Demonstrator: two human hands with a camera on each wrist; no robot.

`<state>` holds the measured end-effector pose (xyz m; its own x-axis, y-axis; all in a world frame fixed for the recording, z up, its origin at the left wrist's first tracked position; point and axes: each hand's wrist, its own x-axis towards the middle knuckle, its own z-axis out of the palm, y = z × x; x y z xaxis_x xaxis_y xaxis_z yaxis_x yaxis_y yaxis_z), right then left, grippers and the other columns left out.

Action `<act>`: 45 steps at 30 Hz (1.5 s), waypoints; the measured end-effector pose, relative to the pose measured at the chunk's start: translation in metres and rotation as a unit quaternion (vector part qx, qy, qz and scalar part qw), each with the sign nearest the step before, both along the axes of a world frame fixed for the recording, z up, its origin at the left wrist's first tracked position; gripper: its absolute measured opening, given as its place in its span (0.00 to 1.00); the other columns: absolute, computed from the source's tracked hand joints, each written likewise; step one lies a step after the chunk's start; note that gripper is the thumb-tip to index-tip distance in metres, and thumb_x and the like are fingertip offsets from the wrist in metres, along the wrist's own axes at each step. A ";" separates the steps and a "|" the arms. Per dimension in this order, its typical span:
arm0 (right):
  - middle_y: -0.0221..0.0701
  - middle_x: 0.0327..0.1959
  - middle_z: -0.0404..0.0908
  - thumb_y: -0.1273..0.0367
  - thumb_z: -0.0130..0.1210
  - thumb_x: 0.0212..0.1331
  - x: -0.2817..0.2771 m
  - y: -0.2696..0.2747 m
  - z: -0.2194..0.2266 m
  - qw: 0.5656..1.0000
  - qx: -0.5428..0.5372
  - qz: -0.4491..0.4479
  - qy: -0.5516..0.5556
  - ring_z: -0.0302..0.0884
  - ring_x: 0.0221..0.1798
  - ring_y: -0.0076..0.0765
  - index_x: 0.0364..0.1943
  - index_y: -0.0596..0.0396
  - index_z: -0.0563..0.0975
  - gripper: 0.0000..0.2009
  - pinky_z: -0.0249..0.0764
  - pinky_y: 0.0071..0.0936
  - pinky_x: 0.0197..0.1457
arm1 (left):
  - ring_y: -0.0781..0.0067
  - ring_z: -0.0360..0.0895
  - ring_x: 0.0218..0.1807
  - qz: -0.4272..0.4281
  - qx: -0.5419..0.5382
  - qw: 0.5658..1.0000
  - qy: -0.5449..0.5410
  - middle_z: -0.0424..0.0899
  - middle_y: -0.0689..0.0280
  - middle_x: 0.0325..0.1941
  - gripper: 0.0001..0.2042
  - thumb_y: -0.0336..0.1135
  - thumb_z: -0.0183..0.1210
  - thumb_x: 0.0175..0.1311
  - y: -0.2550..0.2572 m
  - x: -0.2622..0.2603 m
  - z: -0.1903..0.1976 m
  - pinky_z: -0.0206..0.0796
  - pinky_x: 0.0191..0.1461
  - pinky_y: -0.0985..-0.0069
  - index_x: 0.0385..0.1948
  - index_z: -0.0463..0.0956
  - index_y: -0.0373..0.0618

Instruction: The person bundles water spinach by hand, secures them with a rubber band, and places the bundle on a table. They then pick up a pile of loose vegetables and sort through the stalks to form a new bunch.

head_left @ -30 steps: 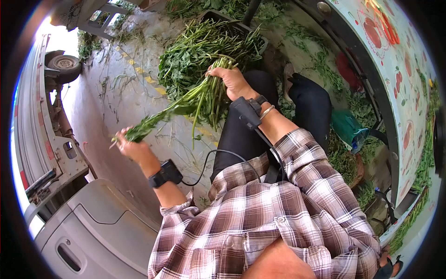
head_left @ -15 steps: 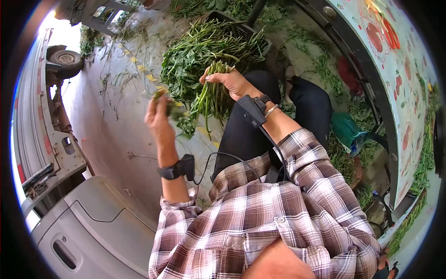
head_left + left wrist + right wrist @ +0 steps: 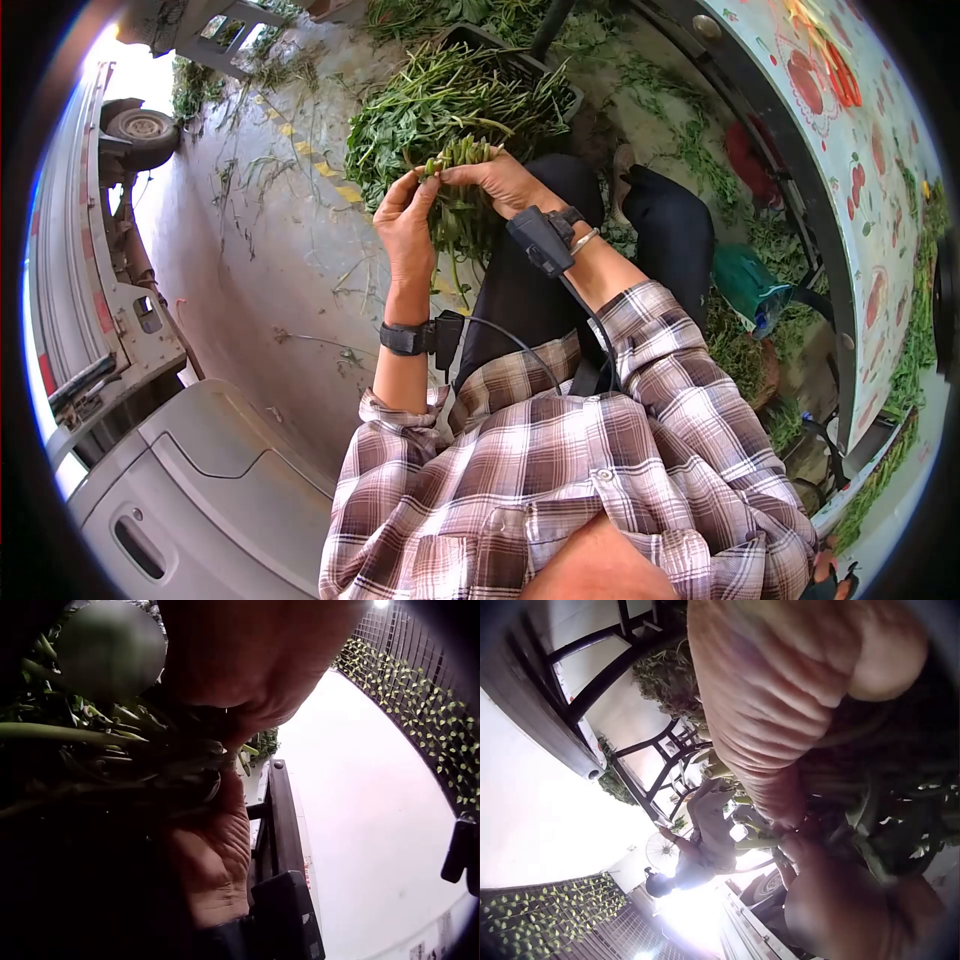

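In the head view, my right hand [image 3: 505, 187] grips a bunch of leafy green stems [image 3: 462, 225] with its thumb across the top. The cut ends gather above the thumb and the leaves hang down in front of my thigh. My left hand [image 3: 405, 230] has come up against the bunch, its thumb and fingertips pinching a stem [image 3: 431, 166] at the near side. In the right wrist view, pale stem ends [image 3: 756, 844] stick out beside the fingers. The left wrist view is dark, with a long stem [image 3: 67, 735] crossing toward the fingers.
A heap of greens [image 3: 430, 95] overflows a dark crate [image 3: 576, 100] ahead. Loose leaves litter the floor. At right stands a table with a patterned cloth [image 3: 870, 240], and a green bag [image 3: 745, 280] lies beneath. A grey vehicle door [image 3: 190, 490] is at left. Another person [image 3: 697, 855] sits beyond.
My left hand held a leafy strand stretched out to the left; it has swung right and up to the bunch, and that strand no longer stretches out. The right hand keeps its grip.
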<state>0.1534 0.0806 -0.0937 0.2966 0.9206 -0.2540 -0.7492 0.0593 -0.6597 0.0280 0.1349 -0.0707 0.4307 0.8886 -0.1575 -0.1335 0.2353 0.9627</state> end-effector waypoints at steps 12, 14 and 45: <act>0.28 0.33 0.81 0.81 0.59 0.42 0.001 -0.001 0.002 0.999 -0.015 0.004 0.049 0.77 0.37 0.25 0.35 0.57 0.79 0.13 0.71 0.24 0.46 | 0.80 0.74 0.38 0.010 0.000 1.000 -0.014 0.78 0.66 0.37 0.11 0.21 0.59 0.52 0.004 0.003 -0.006 0.66 0.44 0.84 0.39 0.75 0.36; 0.28 0.33 0.81 0.80 0.59 0.42 0.001 -0.001 0.003 0.999 -0.011 0.004 0.047 0.77 0.37 0.25 0.35 0.57 0.79 0.12 0.71 0.23 0.46 | 0.79 0.74 0.38 0.009 0.004 1.000 -0.018 0.79 0.66 0.37 0.11 0.21 0.59 0.52 0.003 0.002 -0.007 0.66 0.44 0.83 0.40 0.75 0.36; 0.29 0.33 0.81 0.78 0.60 0.45 -0.001 0.003 -0.001 1.000 -0.006 0.002 0.002 0.77 0.37 0.25 0.33 0.57 0.80 0.08 0.72 0.23 0.46 | 0.85 0.74 0.34 -0.011 0.195 0.960 0.200 0.80 0.70 0.31 0.07 0.23 0.57 0.55 -0.005 0.005 0.014 0.66 0.40 0.86 0.35 0.76 0.35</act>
<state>0.1520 0.0832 -0.0943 0.2914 0.9190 -0.2656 -0.7517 0.0482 -0.6577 0.0333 0.1300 -0.0565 0.4244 0.9050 0.0287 0.2651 -0.1545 0.9518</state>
